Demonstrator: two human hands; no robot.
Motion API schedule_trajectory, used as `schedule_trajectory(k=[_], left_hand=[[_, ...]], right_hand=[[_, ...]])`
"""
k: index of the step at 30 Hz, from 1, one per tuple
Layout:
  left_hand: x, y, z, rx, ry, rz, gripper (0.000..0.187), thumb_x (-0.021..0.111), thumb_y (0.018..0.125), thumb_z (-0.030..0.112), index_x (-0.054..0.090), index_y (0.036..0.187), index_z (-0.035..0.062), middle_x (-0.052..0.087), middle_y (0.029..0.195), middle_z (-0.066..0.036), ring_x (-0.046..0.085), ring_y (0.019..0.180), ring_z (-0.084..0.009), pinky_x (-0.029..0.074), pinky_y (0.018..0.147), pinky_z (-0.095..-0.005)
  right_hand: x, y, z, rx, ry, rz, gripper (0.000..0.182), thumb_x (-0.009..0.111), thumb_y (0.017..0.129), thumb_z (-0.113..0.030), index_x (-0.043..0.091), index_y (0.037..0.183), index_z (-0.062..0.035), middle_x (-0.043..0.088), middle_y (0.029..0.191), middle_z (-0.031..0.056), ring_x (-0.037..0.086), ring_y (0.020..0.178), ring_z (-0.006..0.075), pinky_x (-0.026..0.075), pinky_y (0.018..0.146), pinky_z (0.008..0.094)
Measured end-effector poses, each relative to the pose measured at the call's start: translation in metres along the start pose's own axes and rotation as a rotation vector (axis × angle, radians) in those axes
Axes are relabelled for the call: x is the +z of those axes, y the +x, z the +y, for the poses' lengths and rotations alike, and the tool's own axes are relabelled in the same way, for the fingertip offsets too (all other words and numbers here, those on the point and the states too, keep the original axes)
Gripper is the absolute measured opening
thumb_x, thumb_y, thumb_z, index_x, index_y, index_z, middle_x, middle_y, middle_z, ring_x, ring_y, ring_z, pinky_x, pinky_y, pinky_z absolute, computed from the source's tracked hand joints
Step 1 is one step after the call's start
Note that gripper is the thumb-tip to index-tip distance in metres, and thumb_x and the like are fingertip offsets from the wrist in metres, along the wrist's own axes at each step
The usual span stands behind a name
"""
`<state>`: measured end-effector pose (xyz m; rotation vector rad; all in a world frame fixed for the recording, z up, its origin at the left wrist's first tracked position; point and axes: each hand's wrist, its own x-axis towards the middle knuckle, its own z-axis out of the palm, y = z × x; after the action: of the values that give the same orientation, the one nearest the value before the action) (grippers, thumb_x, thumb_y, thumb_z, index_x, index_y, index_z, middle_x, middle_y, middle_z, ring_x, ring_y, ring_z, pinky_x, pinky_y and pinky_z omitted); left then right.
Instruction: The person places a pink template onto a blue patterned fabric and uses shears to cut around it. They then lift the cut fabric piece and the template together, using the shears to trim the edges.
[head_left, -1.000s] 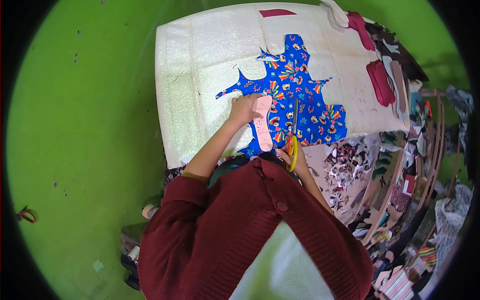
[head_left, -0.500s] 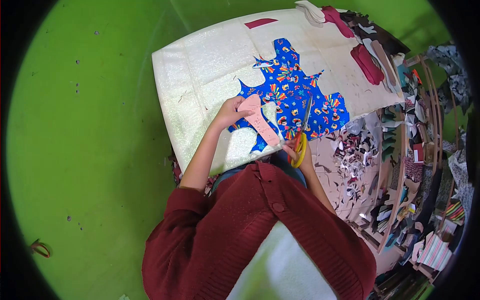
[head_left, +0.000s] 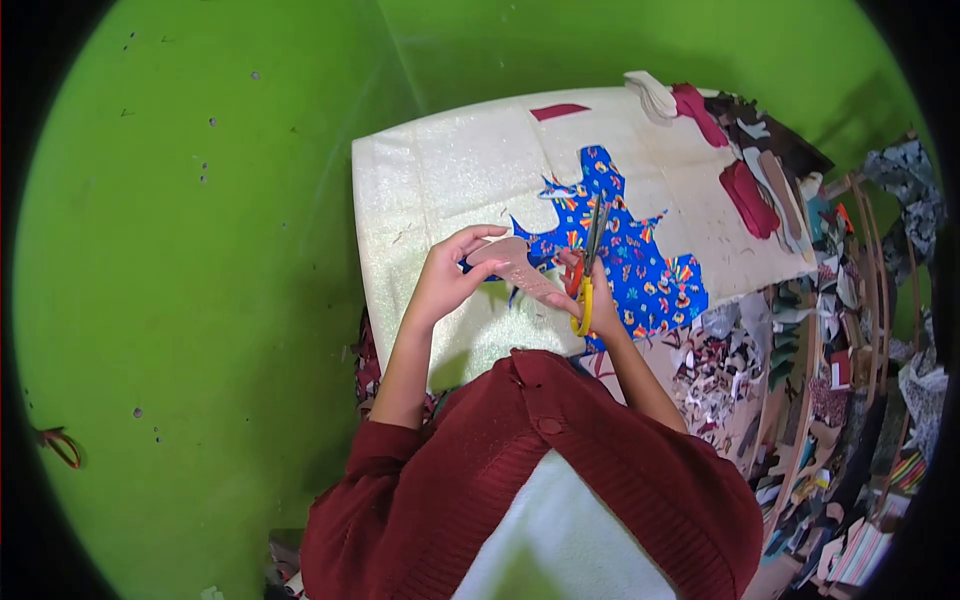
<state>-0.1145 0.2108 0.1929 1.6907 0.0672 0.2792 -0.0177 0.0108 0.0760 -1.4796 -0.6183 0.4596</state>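
Note:
My left hand [head_left: 452,272] holds the wide end of a pinkish-beige, sole-shaped piece [head_left: 520,268] between thumb and fingers. The fingers of my right hand [head_left: 600,308] are at its narrow end. Scissors [head_left: 585,290] with red and yellow handles also sit in my right hand, their blades pointing toward the far side of the table. Under both hands lies a blue printed fabric [head_left: 655,275] with jagged, cut-out edges. Part of this fabric is hidden by the hands and the sole-shaped piece.
Pale shimmering material covers the table [head_left: 430,190]. A maroon scrap [head_left: 560,111] lies at its far edge, and stacked maroon pieces [head_left: 748,200] at the right. Fabric offcuts [head_left: 715,365] and a cluttered rack [head_left: 815,400] stand on the right. Another pair of scissors [head_left: 62,447] is far left.
The sole-shaped piece now shows a browner face, where a pink face with marks showed before. My right hand and the scissors have come up over the blue fabric. The camera view has shifted.

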Motion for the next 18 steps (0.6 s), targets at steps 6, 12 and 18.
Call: schedule_trajectory(k=[6,12,18], left_hand=[[-0.019,-0.003,0.003,-0.136,-0.004,-0.026,0.022,0.062,0.074,0.009,0.058,0.092,-0.0034,0.06,0.082,-0.003,0.053,0.077,-0.0069,0.043,0.068,-0.0214],[-0.028,-0.012,0.001,-0.139,-0.051,-0.012,0.02,0.061,0.075,0.009,0.058,0.091,-0.0029,0.059,0.079,-0.002,0.052,0.074,-0.006,0.042,0.066,-0.0206],[-0.032,-0.02,-0.009,-0.056,-0.103,0.035,0.018,0.06,0.075,0.006,0.058,0.091,-0.0035,0.058,0.086,-0.005,0.053,0.077,-0.0086,0.042,0.069,-0.0215]], right_hand=[[0.003,0.024,-0.012,-0.026,0.302,-0.084,0.078,0.075,0.06,-0.011,0.024,0.12,-0.0057,0.037,0.124,0.0138,0.037,0.115,0.023,0.035,0.092,0.0357],[0.006,0.034,-0.017,-0.05,0.356,-0.179,0.08,0.075,0.058,-0.007,0.024,0.12,-0.0047,0.038,0.121,0.0125,0.037,0.115,0.0239,0.034,0.093,0.0349],[0.018,0.036,-0.007,-0.132,0.41,-0.208,0.064,0.072,0.06,0.0,0.033,0.111,-0.0043,0.043,0.105,0.0073,0.045,0.106,0.0204,0.038,0.09,0.0316]])
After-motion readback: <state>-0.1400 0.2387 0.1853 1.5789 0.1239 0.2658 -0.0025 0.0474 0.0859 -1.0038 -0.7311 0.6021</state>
